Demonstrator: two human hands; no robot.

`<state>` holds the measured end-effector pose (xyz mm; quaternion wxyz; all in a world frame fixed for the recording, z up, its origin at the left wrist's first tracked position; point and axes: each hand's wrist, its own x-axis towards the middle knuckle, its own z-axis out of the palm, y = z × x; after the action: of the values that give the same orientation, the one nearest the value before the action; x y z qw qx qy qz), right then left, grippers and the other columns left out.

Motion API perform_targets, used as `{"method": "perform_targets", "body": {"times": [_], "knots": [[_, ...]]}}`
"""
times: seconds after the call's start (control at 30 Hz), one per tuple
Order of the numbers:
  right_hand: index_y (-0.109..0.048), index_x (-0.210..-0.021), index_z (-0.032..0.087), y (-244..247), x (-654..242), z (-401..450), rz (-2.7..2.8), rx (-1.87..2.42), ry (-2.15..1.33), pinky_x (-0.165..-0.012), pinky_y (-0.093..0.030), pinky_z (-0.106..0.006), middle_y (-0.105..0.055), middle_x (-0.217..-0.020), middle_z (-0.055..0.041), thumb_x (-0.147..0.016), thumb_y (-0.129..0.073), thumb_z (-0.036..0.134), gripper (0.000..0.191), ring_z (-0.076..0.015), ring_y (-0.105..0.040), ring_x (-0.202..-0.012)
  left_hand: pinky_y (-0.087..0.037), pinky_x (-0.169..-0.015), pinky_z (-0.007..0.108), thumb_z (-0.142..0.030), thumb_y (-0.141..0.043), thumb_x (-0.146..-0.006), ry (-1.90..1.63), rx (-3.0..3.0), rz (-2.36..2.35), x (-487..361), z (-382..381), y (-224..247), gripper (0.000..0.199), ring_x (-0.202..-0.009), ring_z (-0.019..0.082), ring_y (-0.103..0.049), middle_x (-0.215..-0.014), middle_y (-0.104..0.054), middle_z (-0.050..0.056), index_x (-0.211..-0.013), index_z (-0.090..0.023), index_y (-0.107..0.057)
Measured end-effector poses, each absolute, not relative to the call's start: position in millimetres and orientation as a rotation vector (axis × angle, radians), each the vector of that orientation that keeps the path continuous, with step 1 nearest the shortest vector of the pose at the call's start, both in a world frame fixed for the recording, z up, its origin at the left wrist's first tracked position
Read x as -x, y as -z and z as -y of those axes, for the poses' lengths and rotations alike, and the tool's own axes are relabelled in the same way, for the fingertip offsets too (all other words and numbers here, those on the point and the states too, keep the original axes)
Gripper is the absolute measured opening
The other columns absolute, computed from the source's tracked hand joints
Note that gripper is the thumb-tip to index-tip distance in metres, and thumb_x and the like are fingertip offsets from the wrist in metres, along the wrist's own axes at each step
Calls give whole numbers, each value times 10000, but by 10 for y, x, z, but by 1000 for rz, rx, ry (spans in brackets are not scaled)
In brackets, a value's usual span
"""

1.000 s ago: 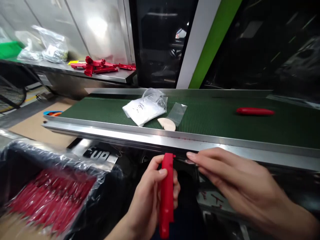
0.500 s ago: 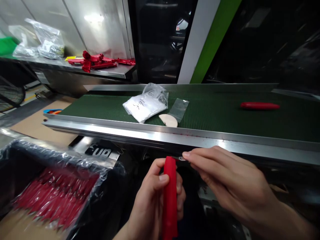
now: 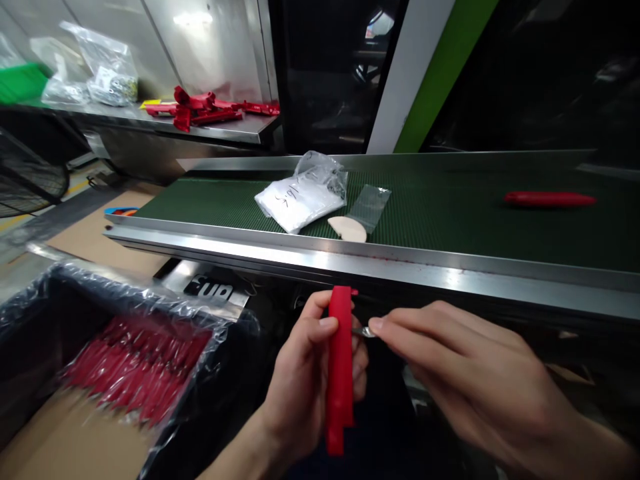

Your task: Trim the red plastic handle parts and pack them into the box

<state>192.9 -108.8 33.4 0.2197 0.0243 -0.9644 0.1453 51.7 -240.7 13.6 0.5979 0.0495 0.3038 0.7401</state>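
Note:
My left hand (image 3: 305, 367) is closed around a long red plastic part (image 3: 341, 360), holding it upright below the conveyor's front edge. The thumb presses its face and the fingers wrap behind it. A small red sliver sticks out at its top right corner. My right hand (image 3: 465, 367) pinches a small thin metal blade (image 3: 367, 331) between thumb and fingertips. The blade's tip meets the right edge of the red part, a little below its top. Most of the blade's grip end is hidden by my fingers.
Across the front runs a green conveyor belt (image 3: 440, 230) with a metal rim, bearing a white bag (image 3: 300, 200), a beige disc piece (image 3: 349, 229) and another red part (image 3: 550, 199). A plastic-lined bin (image 3: 220, 327) of bagged red parts stands at left. Red pieces (image 3: 207, 110) lie on the back shelf.
The blade has slid down along the red part's right edge, away from its top. The red part stands slightly higher in view. The red part on the belt appears further right; the view has shifted too.

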Motion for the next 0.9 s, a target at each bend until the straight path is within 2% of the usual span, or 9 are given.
{"method": "perform_targets", "body": {"times": [0.13, 0.43, 0.57, 0.73, 0.9], "knots": [[-514, -1345, 235, -225, -2023, 1179, 2795, -37, -271, -715, -444, -295, -611, -1172, -38, -924, -444, 102, 447, -153, -552, -878, -391, -446, 155, -262, -448, -881, -1729, -159, -727, -454, 2380, -141, 141, -571, 101, -446, -726, -449, -13, -1020, -240, -446], [-621, -1213, 192, -164, -2059, 1371, 2723, -97, -373, -638, -448, -296, -658, -1060, -36, -927, -469, 130, 330, -160, -554, -818, -309, -447, 168, -230, -390, -906, -1799, -164, -708, -379, 2289, -182, 91, -539, 91, -384, -718, -394, -21, -991, -245, -417], [-622, -1180, 167, -225, -2068, 1321, 2547, -46, -447, -727, -482, -284, -647, -1055, -66, -934, -464, 99, 300, -152, -584, -908, -294, -450, 170, -238, -391, -914, -1830, -143, -726, -349, 2272, -203, 69, -545, 88, -371, -711, -373, -25, -973, -241, -428], [-564, -1296, 167, -331, -2009, 1155, 2594, 58, -412, -816, -475, -309, -607, -1145, -98, -889, -494, 18, 439, -175, -577, -1034, -344, -487, 163, -231, -540, -876, -1773, -210, -851, -417, 2358, -228, 163, -588, 63, -429, -800, -444, -26, -1013, -228, -450], [-578, -1294, 197, -355, -1907, 1112, 2559, 156, -301, -843, -447, -331, -615, -1142, -82, -915, -511, 65, 407, -183, -560, -1055, -348, -465, 154, -209, -675, -816, -1713, -330, -955, -523, 2474, -210, 274, -541, 30, -423, -799, -459, -45, -996, -231, -469]]}}
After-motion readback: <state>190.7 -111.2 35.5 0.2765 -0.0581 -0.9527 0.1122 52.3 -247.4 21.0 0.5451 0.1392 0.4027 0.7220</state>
